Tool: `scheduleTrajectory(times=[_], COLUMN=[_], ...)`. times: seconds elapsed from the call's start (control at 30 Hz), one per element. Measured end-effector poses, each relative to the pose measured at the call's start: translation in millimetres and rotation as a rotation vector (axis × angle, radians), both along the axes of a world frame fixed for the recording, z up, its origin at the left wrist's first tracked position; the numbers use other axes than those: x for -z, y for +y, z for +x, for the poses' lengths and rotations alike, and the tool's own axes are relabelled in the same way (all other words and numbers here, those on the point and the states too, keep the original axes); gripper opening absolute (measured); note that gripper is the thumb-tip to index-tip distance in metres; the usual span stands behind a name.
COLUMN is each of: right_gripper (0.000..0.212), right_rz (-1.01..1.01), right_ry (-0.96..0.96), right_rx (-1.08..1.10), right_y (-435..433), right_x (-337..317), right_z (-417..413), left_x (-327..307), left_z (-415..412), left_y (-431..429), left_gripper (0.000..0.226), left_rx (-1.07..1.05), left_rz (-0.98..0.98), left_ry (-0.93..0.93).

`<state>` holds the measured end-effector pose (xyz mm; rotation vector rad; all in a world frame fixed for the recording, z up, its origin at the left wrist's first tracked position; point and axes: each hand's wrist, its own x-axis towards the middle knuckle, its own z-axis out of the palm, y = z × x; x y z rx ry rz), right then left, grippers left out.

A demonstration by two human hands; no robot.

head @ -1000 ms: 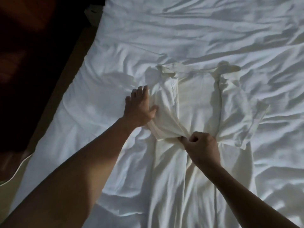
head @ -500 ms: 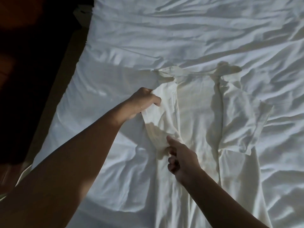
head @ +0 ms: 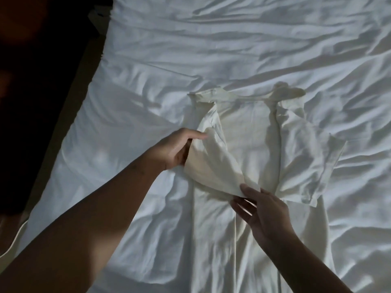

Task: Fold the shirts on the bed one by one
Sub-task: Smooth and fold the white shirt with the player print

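Note:
A cream-white shirt [head: 249,144] lies spread on the bed [head: 148,70], collar toward the far side and hem running off the bottom of the view. Its right sleeve [head: 304,161] is folded in over the body. My left hand [head: 177,149] grips the upper edge of the left sleeve [head: 215,163], which is lifted off the bed. My right hand [head: 262,206] pinches the lower corner of the same sleeve between thumb and fingers, over the middle of the shirt.
The bed is covered with a wrinkled white sheet. Its left edge [head: 69,132] runs diagonally beside a dark floor [head: 31,81]. A thin white cord [head: 19,233] lies at the lower left.
My left hand has shifted lower along the sleeve edge. My right hand has moved right and taken the sleeve's lower corner, drawing the sleeve across the shirt's body.

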<state>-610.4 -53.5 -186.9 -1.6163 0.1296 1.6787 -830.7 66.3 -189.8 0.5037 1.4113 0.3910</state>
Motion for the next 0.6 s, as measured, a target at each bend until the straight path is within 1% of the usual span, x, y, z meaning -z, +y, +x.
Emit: scheduleTrajectory(times=[0.1,0.17,0.2,0.27,0.33,0.4,0.43,0.47,0.53,0.6], right_gripper=[0.04,0.039,0.038,0.038,0.039,0.041,0.041,0.039,0.038,0.042], right_rz=[0.056,0.101,0.122,0.16,0.24,0.433,0.572,0.713,0.936,1.073], right_ry=[-0.189,-0.307,-0.375,-0.582,-0.882,-1.223,-1.36,-1.453,-1.505,-1.496], right_rx=[-0.079,-0.121,-0.156,-0.293,-0.478,-0.641,-0.724,-0.807,-0.991,-1.183], right_y=[-0.9,-0.3,-0.7,-3.1,-7.3,-12.9,-15.0,-15.9,-15.7,-11.5], right_x=[3.9,5.8,8.7,15.3,21.3,25.2,26.8,28.5,35.0,42.3], right_z=[12.2,20.0,24.5,31.0,33.8,32.5,29.7,26.3,17.5,7.1], left_x=[4.2,6.6,5.6,3.7,2.8,1.7,0.7,0.3,1.5,5.2], left_z=[6.7,11.0,12.8,14.5,14.2,12.9,12.6,12.1,11.0,10.5], left_y=[14.0,19.5,20.8,22.2,25.2,31.4,36.2,41.4,52.4,61.9], left_gripper=[0.039,0.029,0.025,0.022,0.023,0.025,0.027,0.03,0.034,0.032], left_rx=[-0.016,0.048,0.096,0.191,0.247,0.227,0.202,0.175,0.128,0.089], left_rz=[0.096,0.115,0.09,0.017,-0.011,0.002,0.017,0.038,0.088,0.132], left_ry=[0.164,0.266,0.289,0.282,0.295,0.314,0.328,0.352,0.404,0.421])
